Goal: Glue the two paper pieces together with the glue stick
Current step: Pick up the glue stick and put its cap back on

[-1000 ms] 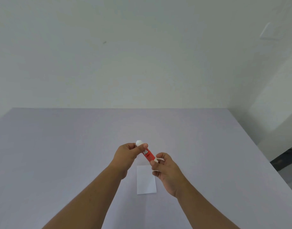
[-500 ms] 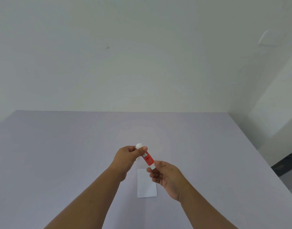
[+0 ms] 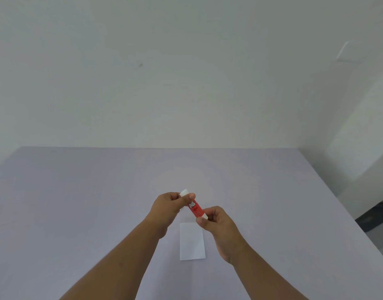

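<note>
A red glue stick (image 3: 194,207) with white ends is held tilted above the table between both hands. My left hand (image 3: 167,207) pinches its upper white cap end. My right hand (image 3: 216,224) grips its lower white end with the fingertips. Below the hands a white rectangular paper (image 3: 192,242) lies flat on the table; I see only one sheet outline, and its far edge is partly hidden by my right hand.
The table (image 3: 77,202) is a wide pale lilac surface that ends at a white wall at the back. Its right edge (image 3: 337,204) drops off to a dark floor area at the far right.
Both hands stay on the glue stick; my right hand's fingers have shifted slightly around its lower end. The paper has not moved on the table.
</note>
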The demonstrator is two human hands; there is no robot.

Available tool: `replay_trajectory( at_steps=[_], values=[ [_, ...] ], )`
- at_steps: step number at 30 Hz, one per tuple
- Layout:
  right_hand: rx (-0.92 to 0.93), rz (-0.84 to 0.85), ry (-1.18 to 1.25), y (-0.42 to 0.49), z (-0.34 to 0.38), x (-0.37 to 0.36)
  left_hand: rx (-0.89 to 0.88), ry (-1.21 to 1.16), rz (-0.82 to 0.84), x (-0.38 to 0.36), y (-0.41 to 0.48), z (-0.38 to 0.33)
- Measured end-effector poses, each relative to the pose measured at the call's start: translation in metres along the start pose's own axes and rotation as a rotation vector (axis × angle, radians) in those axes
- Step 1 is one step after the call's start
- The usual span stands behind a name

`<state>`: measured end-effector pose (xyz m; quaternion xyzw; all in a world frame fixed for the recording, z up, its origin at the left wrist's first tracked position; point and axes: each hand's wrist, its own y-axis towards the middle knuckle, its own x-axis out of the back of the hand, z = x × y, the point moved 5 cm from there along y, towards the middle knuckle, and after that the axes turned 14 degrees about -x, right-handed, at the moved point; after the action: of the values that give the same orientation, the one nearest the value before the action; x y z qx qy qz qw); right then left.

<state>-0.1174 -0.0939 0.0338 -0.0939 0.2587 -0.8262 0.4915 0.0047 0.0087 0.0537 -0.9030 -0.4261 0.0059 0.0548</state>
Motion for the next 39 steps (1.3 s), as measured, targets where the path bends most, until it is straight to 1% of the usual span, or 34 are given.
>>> replay_trajectory(
  at_steps=[2,5,6,8,10,11,12,13,16,17,19,21,23,24,26,28,29,30,32,35,37,39],
  values=[
    [-0.022,0.032,0.015,0.001,0.0,-0.002,-0.002,0.002,0.002,0.0,0.0,-0.001],
    [-0.149,0.176,0.223,0.001,-0.003,-0.005,-0.002,0.009,-0.007,0.002,0.001,-0.003],
    [-0.155,0.189,0.253,0.001,-0.003,-0.005,0.0,0.01,-0.011,0.003,0.001,-0.003],
    [-0.089,0.135,0.164,0.001,-0.002,-0.002,0.001,0.011,-0.012,0.003,0.001,-0.003],
    [-0.02,0.014,-0.01,0.001,-0.001,-0.002,0.0,0.011,-0.002,0.001,0.001,-0.004],
    [-0.009,-0.032,-0.06,0.002,0.0,-0.001,-0.002,0.016,0.004,-0.001,0.0,-0.004],
    [-0.015,-0.049,-0.073,0.003,0.0,-0.001,-0.004,0.02,0.006,-0.001,0.0,-0.005],
    [-0.03,-0.031,-0.059,0.003,0.0,-0.002,-0.005,0.025,0.004,-0.001,0.0,-0.006],
    [-0.119,0.113,0.124,0.003,-0.002,-0.004,-0.003,0.041,-0.019,0.001,0.001,-0.006],
    [-0.117,0.128,0.153,0.002,-0.003,-0.003,-0.001,0.044,-0.021,0.002,0.001,-0.006],
    [-0.056,0.078,0.088,0.002,-0.001,0.0,-0.002,0.044,-0.014,0.001,0.001,-0.006],
    [0.007,-0.008,-0.021,0.002,0.0,0.0,0.0,0.043,-0.012,0.0,0.001,-0.005],
    [0.027,-0.061,-0.061,0.003,0.001,0.0,0.005,0.046,-0.013,-0.001,0.001,-0.004],
    [0.017,-0.059,-0.052,0.003,0.001,0.0,0.006,0.045,-0.013,-0.001,0.001,-0.004],
    [-0.038,0.034,0.038,0.005,0.0,-0.003,0.008,0.038,-0.013,-0.001,0.001,-0.004],
    [-0.113,0.15,0.186,0.005,-0.002,-0.004,0.01,0.04,-0.019,0.001,0.002,-0.004],
    [-0.131,0.175,0.224,0.005,-0.003,-0.004,0.012,0.043,-0.026,0.002,0.002,-0.004],
    [-0.132,0.174,0.211,0.005,-0.003,-0.003,0.015,0.05,-0.031,0.003,0.003,-0.003],
    [-0.1,0.104,0.077,0.005,-0.004,-0.002,0.025,0.064,-0.029,0.003,0.002,-0.001],
    [-0.019,-0.11,-0.183,0.005,-0.002,0.0,0.054,0.063,-0.043,0.001,0.0,0.003],
    [0.041,-0.211,-0.274,0.005,-0.001,-0.001,0.074,0.051,-0.081,0.0,0.0,0.004],
    [0.08,-0.265,-0.327,0.006,-0.001,-0.003,0.083,0.051,-0.11,0.0,0.0,0.004]
  ],
)
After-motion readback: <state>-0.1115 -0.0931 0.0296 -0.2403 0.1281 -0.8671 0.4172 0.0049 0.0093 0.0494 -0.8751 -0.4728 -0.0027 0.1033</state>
